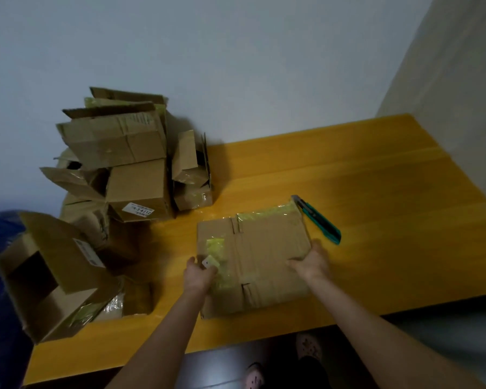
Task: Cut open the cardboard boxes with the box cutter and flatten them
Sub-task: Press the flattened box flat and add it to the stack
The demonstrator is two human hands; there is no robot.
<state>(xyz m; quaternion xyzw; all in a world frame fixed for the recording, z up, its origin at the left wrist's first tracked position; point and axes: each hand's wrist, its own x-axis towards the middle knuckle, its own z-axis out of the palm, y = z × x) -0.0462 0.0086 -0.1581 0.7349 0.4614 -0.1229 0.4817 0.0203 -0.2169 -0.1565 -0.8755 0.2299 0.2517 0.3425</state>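
Presently a flattened box [253,262] is being pressed against the yellow table [376,178], it is judged. For a clean result, weight should be spread along the creases, so that the taped panels are kept from springing up. The right hand [312,261] is laid on the box's 3 o'clock edge, fingers extended and flat, nothing gripped. The left hand [199,272] is set at the 9 o'clock edge; whether its fingers are curled under the cardboard cannot be told. The box cutter [317,219] is left untouched at 1 o'clock of the box. Further boxes [118,169] are heaped at 10 o'clock.
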